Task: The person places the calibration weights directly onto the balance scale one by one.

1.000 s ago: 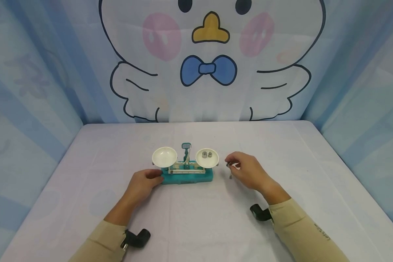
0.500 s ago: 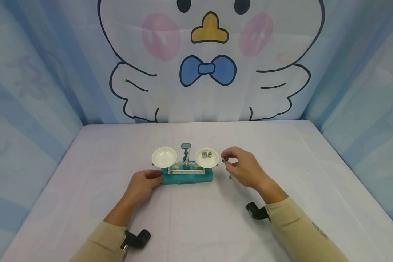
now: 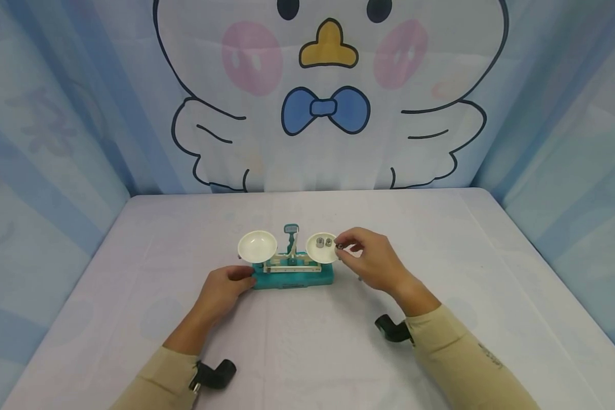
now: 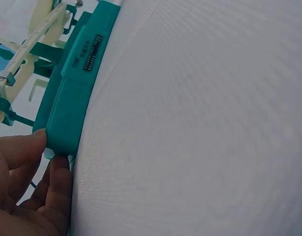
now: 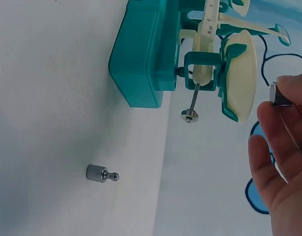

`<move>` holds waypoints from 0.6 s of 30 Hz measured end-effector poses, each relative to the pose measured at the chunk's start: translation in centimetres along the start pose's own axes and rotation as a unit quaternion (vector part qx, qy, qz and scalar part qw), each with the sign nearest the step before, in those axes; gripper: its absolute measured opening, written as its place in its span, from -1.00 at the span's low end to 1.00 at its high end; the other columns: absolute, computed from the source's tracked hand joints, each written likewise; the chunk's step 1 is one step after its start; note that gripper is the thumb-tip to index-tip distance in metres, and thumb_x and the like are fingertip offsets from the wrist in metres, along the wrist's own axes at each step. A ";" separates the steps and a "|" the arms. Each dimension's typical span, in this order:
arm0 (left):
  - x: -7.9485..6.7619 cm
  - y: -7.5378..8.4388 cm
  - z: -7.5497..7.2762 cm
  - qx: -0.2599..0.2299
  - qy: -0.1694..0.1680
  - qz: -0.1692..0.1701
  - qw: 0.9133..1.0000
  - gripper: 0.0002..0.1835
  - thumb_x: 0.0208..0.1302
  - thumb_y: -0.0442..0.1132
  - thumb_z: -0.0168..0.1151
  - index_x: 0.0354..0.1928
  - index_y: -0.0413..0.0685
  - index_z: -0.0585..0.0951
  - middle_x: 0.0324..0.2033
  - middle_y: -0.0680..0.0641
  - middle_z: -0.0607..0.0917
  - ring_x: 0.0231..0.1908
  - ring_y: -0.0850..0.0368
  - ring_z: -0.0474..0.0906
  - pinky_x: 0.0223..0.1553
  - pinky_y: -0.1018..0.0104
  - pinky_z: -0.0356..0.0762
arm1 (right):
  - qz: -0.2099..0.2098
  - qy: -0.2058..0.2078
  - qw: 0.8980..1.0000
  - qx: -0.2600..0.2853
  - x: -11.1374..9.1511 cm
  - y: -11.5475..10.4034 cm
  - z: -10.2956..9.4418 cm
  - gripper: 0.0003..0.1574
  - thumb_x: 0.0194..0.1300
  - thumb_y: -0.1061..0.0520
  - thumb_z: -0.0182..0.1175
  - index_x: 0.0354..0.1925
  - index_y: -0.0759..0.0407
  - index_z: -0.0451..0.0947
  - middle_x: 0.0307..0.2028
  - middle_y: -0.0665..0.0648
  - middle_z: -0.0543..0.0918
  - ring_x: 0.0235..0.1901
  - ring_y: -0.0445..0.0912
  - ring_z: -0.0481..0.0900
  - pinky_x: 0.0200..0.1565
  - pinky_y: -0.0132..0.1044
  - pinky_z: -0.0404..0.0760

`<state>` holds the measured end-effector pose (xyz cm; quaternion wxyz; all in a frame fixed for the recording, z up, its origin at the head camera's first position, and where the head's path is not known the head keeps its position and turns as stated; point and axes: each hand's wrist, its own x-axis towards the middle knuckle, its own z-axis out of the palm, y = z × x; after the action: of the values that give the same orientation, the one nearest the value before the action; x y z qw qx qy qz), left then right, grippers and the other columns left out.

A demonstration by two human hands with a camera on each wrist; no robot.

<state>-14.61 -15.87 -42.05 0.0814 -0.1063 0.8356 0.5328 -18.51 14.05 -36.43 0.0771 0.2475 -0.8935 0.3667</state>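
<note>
At left, we see a left hand (image 3: 222, 289) gripping one end of a small teal balance (image 3: 293, 279), thumb and curled fingers closed on the base; a light, level hold would serve best, we judge. At right, a right hand (image 3: 374, 259) pinches a metal weight (image 5: 277, 96) between thumb and finger, its other fingers loosely apart, just above the outer side of the right pan (image 3: 322, 255) and not touching it. The step in hand looks to us like loading that pan: done well, it calls for a short move inward, slow lowering with the flat end down, and a soft release clear of the two weights (image 3: 320, 242). A bump to the rim could set things swaying.

The balance stands upright on a pale tablecloth (image 3: 297, 341), between the hands. Its left pan (image 3: 257, 246) is a shallow, round, cream dish. At centre we find a teal pointer plate (image 3: 291, 229) and a cream beam (image 5: 209, 27) marked with a scale, a metal nut (image 5: 189, 116) on the rod at its right end. The right pan matches the left, its silvery pair side by side. Beyond the base, a knobbed grey weight (image 5: 96, 173) lies tipped over on the cloth.
</note>
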 end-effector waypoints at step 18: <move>0.3 -0.3 0.0 0.001 0.002 0.002 1.000 -0.58 0.38 -0.27 0.21 0.21 -0.32 0.56 0.14 -0.28 0.61 0.22 -0.16 0.45 0.23 -0.05 0.43 | -0.019 -0.019 0.999 -0.031 1.7 -0.9 1.8 -0.80 0.29 0.18 0.35 -0.11 0.22 0.69 -0.07 0.13 0.70 0.03 0.04 0.55 0.14 0.03 0.52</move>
<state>-14.77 -16.04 -42.40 0.0784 -0.1053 0.8364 0.5321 -19.49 11.63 -36.62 0.0743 0.2687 -0.9010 0.3325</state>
